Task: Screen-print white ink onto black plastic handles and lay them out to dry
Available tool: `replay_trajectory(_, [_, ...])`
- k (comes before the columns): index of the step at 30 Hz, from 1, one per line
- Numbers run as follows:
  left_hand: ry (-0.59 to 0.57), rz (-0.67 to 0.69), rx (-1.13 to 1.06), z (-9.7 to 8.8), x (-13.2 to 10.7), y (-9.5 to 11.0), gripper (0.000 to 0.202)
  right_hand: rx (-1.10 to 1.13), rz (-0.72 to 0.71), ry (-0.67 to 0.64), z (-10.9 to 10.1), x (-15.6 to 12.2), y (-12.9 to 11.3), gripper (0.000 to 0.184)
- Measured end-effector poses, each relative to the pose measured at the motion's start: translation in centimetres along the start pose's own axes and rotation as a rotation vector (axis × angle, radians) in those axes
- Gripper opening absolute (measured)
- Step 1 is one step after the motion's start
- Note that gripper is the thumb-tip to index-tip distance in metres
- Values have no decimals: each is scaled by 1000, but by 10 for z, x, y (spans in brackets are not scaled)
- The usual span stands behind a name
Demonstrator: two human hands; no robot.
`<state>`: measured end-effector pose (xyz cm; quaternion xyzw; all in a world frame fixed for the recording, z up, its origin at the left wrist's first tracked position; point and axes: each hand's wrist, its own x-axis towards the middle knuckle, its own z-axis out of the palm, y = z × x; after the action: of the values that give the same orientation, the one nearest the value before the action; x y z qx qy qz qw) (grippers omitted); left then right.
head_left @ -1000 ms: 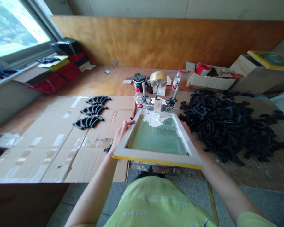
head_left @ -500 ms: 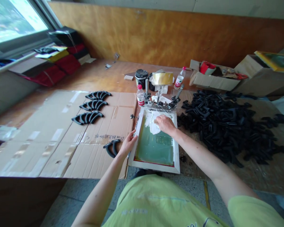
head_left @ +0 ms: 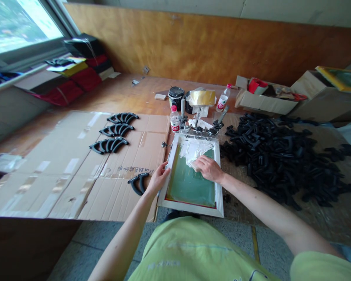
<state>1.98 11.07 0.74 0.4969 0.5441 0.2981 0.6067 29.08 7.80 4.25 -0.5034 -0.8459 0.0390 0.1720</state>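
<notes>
A white-framed printing screen [head_left: 220,183] with green mesh lies flat at the table's near edge, white ink smeared across its far part. My right hand [head_left: 208,168] is closed on a squeegee [head_left: 195,165], mostly hidden under the fingers, and presses it on the mesh near the middle. My left hand [head_left: 158,178] rests on the frame's left rail, fingers curled over it. Two black curved plastic parts [head_left: 138,182] lie on the cardboard just left of that hand.
A big heap of black plastic parts [head_left: 283,152] lies right of the screen. Three rows of printed parts [head_left: 114,130] sit on flattened cardboard [head_left: 61,171]. Behind the screen stand a clamp hinge [head_left: 199,127], bottles [head_left: 174,119], an ink tub [head_left: 176,95] and tape roll [head_left: 201,97]. Cardboard boxes [head_left: 266,99] fill the far right.
The raised screen came down flat onto the table. My right hand left the frame's right rail, took the squeegee at the far end and has dragged it towards me over the mesh.
</notes>
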Motion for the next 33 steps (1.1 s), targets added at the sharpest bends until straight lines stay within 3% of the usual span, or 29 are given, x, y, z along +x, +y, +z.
replay_trajectory(3, [-4,-17,19,-2,-5,12,70,40,104,38,-13,15,5,20])
replay_trajectory(8, [-88,-16,-58,-10,-21,62,68,-10,439,154,-54,65,49,54])
replay_trajectory(10, [-87,25,-109,-9,-23,87,61,-3,555,229,-68,62,75,50])
replay_trajectory(12, [-51,127,-178,-2,-19,112,58,9,706,321,-73,40,97,40])
replay_trajectory(15, [-4,324,-305,13,-3,144,54,32,939,312,-54,-3,107,30])
replay_trajectory(16, [-4,350,-339,18,3,151,53,58,950,261,-41,-14,102,28])
replay_trajectory(18, [32,343,-402,28,11,156,52,118,814,141,-12,-29,84,29])
replay_trajectory(21, [97,226,-494,47,9,132,53,72,563,58,20,-31,42,30])
replay_trajectory(25, [-211,-235,-412,76,-18,61,53,-18,489,146,31,-22,-25,17])
replay_trajectory(27, [-243,-331,-385,79,-32,29,48,20,326,144,32,-23,-53,20])
replay_trajectory(29, [-163,-323,-339,64,-40,7,42,66,153,79,31,-31,-63,23])
replay_trajectory(30, [-104,-312,-291,48,-42,-2,40,68,132,40,30,-39,-59,25])
replay_trajectory(31, [-41,-306,-228,28,-42,-10,40,44,180,2,26,-50,-48,27])
replay_trajectory(33, [157,-334,-93,-23,-42,-26,41,-85,438,-83,15,-78,-10,31])
